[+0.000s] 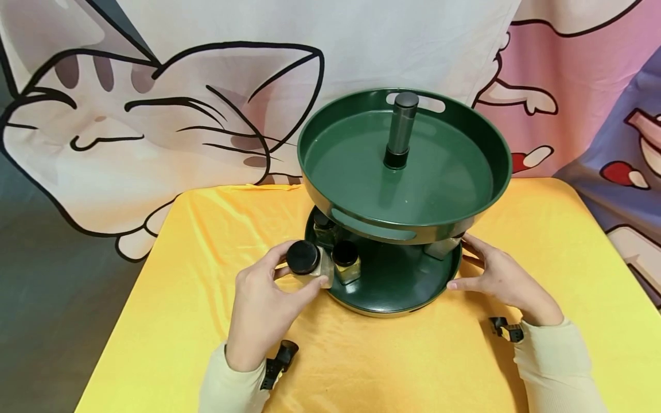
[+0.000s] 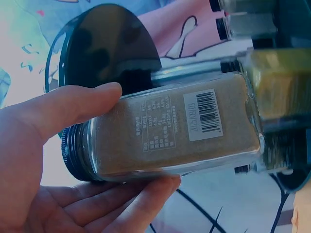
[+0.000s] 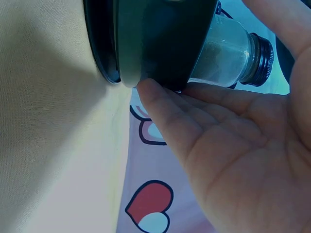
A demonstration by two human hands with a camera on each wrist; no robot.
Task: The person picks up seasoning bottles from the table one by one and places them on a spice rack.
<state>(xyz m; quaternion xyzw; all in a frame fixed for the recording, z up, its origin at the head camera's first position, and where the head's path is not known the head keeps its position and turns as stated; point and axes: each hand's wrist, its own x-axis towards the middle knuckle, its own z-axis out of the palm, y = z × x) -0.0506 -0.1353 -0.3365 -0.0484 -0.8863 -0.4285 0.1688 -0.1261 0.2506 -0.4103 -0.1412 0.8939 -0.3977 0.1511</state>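
My left hand (image 1: 263, 304) grips a square glass spice jar (image 2: 170, 128) by its sides, near the black screw lid. Its light brown powder and a barcode label show in the left wrist view. The jar is at the left edge of the round green lower tray (image 1: 392, 292), beside a yellowish jar (image 1: 348, 265) standing there. Farther back on that tray is a dark jar (image 1: 323, 229). At the tray's right rim, my right hand (image 1: 501, 281) touches the outer wall with outstretched fingers. A jar with pale contents (image 3: 223, 53) stands just inside, partly hidden in the head view.
Above the lower tray is a larger green upper tray (image 1: 356, 172) with cut-out handles and a central post (image 1: 401, 129); it overhangs and hides much below. Both tiers stand on a yellow-clothed table (image 1: 170, 321). A printed cartoon curtain (image 1: 170, 126) hangs close behind.
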